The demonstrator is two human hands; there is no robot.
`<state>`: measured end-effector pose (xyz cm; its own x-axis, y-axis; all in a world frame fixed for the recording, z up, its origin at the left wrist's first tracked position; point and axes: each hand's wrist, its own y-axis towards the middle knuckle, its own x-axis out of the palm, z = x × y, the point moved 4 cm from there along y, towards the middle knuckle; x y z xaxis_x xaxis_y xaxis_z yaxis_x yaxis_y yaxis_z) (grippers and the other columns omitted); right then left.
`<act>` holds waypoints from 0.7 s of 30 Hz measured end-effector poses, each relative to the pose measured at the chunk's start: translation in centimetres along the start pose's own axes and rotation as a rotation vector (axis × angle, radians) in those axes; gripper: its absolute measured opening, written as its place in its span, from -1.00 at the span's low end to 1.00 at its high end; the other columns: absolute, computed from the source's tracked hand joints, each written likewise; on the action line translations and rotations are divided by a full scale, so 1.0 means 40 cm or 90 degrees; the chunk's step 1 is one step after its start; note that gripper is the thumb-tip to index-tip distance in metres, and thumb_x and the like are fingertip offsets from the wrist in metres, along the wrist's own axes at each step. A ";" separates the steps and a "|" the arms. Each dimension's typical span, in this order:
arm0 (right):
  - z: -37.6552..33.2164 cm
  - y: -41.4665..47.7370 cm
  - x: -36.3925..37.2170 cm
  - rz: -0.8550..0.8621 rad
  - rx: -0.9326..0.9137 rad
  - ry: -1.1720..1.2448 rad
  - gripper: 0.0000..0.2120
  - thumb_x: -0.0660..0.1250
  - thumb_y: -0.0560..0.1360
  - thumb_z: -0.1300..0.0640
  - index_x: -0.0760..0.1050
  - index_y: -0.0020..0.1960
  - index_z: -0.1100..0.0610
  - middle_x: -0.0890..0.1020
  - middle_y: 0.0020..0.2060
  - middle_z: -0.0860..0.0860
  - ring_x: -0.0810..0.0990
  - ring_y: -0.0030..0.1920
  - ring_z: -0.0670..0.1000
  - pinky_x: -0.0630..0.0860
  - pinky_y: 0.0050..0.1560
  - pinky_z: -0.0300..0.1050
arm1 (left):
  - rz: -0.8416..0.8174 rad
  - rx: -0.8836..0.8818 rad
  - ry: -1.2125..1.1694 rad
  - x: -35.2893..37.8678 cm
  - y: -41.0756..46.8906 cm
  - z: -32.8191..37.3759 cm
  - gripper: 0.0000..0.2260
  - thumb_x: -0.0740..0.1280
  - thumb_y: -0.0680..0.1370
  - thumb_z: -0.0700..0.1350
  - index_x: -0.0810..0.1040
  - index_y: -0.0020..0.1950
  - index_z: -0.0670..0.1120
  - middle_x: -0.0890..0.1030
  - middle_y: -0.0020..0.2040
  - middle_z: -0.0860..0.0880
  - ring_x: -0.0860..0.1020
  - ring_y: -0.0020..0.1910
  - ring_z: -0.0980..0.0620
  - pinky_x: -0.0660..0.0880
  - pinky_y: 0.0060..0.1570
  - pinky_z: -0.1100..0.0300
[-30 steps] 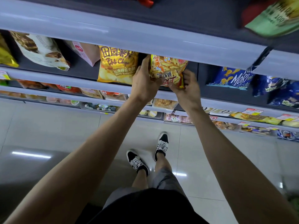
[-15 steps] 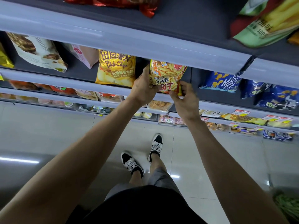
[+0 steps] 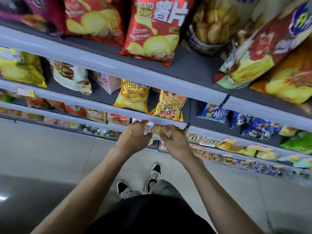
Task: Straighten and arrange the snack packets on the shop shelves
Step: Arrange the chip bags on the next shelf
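Beige packet (image 3: 157, 130), pinched between the curled fingers of left hand (image 3: 135, 137) and right hand (image 3: 175, 142), is best stood upright, label forward, on its shelf (image 3: 50, 113).

Top-shelf packets (image 3: 152, 31): cut by the edge at 12 o'clock.
Purple packet (image 3: 33, 12): 11 o'clock, blurred.
Small packet (image 3: 157, 128): mostly behind left grip (image 3: 133, 137) and right grip (image 3: 175, 142); hold unclear.
Lower-shelf goods (image 3: 268, 169): 4 o'clock, smeared.

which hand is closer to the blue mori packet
Right. The right hand is below and to the left of the blue packet; the left hand is at about the same height but farther to the left.
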<state>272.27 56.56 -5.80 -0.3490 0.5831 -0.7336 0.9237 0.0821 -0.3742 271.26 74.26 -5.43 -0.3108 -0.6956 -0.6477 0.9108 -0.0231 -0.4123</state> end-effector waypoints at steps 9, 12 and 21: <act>-0.272 -0.070 0.086 -0.092 -0.242 -0.127 -0.65 0.30 0.66 -0.08 0.46 0.39 0.02 0.59 0.29 0.02 0.48 0.35 0.09 0.44 0.31 0.07 | 0.202 -0.138 0.007 -0.187 -0.227 -0.140 -0.57 0.31 0.64 0.05 0.46 0.53 0.14 0.66 0.32 -0.02 0.61 0.29 -0.17 0.58 0.14 -0.02; -0.378 -0.071 0.120 -0.124 -0.331 -0.152 -0.61 0.27 0.67 -0.11 0.41 0.45 -0.04 0.54 0.34 -0.06 0.44 0.37 0.03 0.45 0.28 0.01 | 0.267 -0.207 0.001 -0.247 -0.278 -0.185 -0.58 0.29 0.65 0.09 0.45 0.52 0.16 0.65 0.33 0.02 0.62 0.28 -0.16 0.60 0.15 -0.03; -0.625 -0.001 0.250 -0.197 -0.538 -0.214 -0.54 0.22 0.65 -0.19 0.38 0.49 -0.04 0.52 0.39 -0.07 0.44 0.40 0.01 0.44 0.35 -0.04 | 0.378 -0.413 -0.058 -0.373 -0.357 -0.290 -0.62 0.23 0.66 0.11 0.44 0.49 0.22 0.64 0.33 0.09 0.61 0.30 -0.09 0.57 0.20 0.02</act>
<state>272.68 82.60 1.08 -0.5016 0.1862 -0.8448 0.5460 0.8256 -0.1422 259.75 93.30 2.69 0.2124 -0.5191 -0.8279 0.5725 0.7527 -0.3250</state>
